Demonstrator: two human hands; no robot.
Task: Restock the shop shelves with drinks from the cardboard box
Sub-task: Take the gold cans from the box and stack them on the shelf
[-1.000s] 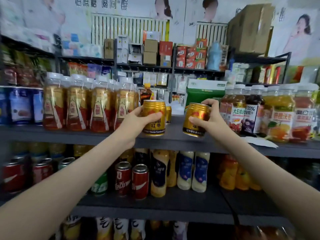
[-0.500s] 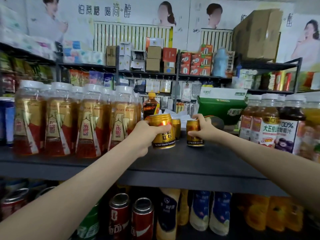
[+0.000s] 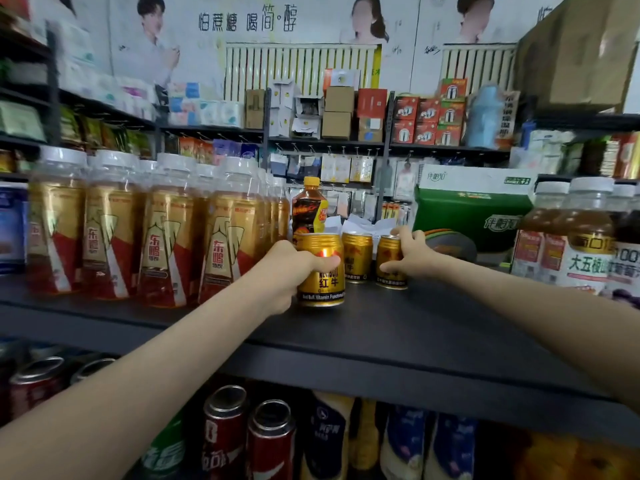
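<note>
Dark shop shelf carries three upright gold Red Bull cans: the left hand wraps its fingers round the front can, the right hand curls its fingers round the rear right can, and a third can stands free between them, near amber bottles

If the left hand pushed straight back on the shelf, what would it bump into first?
Probably the dark yellow-capped bottle, standing just behind the gold can the left hand grips, though the gap between them is hard to judge.
</note>
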